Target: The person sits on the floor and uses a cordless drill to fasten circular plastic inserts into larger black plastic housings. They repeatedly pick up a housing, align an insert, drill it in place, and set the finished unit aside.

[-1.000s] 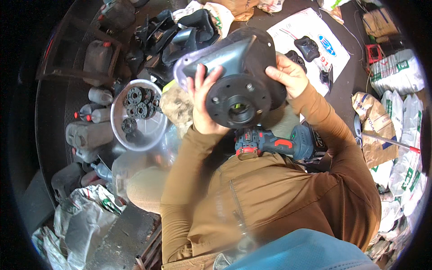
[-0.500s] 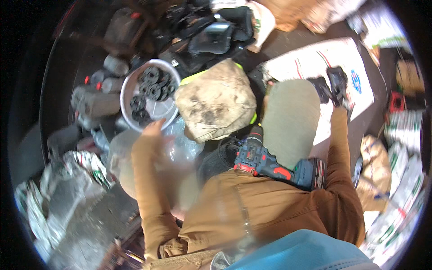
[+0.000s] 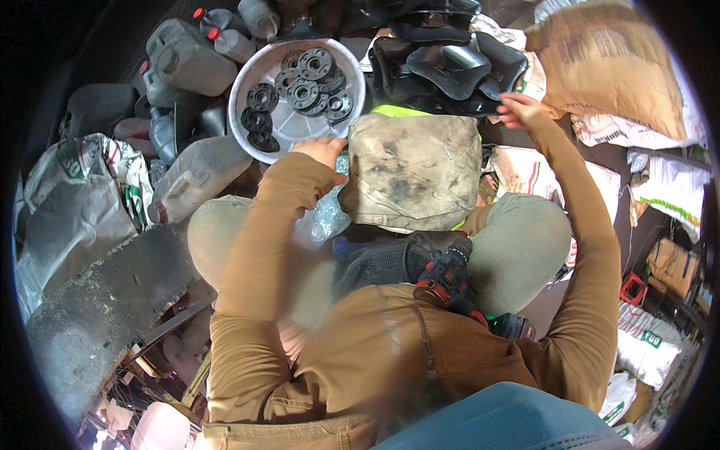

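My left hand is stretched out between a round white basket and a stained, cloth-covered block, its fingers extended and holding nothing visible. In the basket lie several black, round, flanged parts with centre holes. Farther right, my right hand reaches out beside a pile of shiny black curved plastic parts; its fingers are apart, and I see nothing in them. A cordless drill rests on my lap, against the right thigh.
Grey plastic jugs with red caps crowd the far left. A pale jug lies by my left knee. Large brown sacks stand at the far right, with a white sack under them. A clear plastic bag lies before the block.
The view has shifted, so the basket appears farther up. My right hand has moved from black pieces on the white sack to the plastic pile. Those pieces no longer show on the sack.
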Demonstrator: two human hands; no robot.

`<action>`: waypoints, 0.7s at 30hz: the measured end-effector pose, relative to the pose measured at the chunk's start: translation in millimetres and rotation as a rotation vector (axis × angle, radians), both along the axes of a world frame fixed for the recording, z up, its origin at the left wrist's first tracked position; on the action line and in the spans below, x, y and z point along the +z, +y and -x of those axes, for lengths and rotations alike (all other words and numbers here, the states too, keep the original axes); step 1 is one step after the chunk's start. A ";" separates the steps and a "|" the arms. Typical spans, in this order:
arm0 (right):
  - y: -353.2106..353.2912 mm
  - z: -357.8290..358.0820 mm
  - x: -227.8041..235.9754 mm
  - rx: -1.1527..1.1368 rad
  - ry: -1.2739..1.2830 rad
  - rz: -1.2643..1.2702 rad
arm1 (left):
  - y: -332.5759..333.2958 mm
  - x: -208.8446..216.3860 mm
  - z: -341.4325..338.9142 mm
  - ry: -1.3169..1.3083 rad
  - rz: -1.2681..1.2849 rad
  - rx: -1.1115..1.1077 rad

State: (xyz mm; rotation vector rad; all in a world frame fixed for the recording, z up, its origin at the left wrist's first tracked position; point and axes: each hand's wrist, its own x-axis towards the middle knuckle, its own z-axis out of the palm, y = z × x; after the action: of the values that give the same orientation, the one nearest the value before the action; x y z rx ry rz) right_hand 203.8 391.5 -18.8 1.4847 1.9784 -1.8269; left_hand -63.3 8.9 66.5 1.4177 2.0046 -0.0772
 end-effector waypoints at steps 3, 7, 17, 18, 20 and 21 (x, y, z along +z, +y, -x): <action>25.5 77.1 -70.7 0.746 -0.164 -0.646 | 4.8 -1.0 7.9 -0.004 -0.059 0.015; -39.2 161.0 -100.4 0.810 -0.619 -0.795 | -9.4 -0.6 13.4 0.036 -0.035 0.053; 26.6 146.0 -52.6 0.586 -0.578 -1.118 | -28.7 -3.7 17.3 0.024 0.014 0.083; 12.0 148.2 -4.4 0.643 -0.566 -1.022 | -33.5 -0.8 17.1 0.033 0.030 0.107; 81.2 81.7 10.6 0.249 -0.004 -0.962 | -18.4 7.0 18.9 0.033 -0.004 0.057; 48.2 93.7 39.3 -0.072 0.180 -0.696 | -27.2 8.5 17.7 0.061 -0.026 0.068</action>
State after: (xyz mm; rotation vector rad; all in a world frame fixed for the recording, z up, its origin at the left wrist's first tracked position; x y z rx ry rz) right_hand 110.0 439.6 20.5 1.5796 2.8806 -1.3876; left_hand -81.0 -18.2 75.1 1.3777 2.1086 -0.0652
